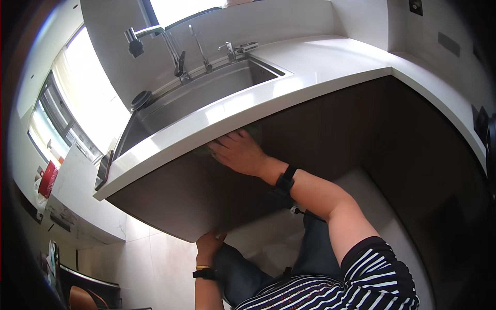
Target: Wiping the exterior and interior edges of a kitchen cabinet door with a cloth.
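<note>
Just under the countertop's front edge, my right hand (238, 153) lies flat against the dark brown cabinet front (310, 120). A grey-green cloth (254, 133) is beneath its fingers, mostly covered by the hand. Lower down, my left hand (209, 243) is at the bottom corner of the same cabinet front and appears to grip its edge; part of its fingers is hidden. Both wrists wear black bands.
Above is a white countertop (302, 83) with a steel sink (201, 91), a chrome faucet (170, 42) and a round dark lid-like object (141, 100). A phone-like slab (104, 170) rests at the left end. Another cabinet run (426, 155) turns the corner at right.
</note>
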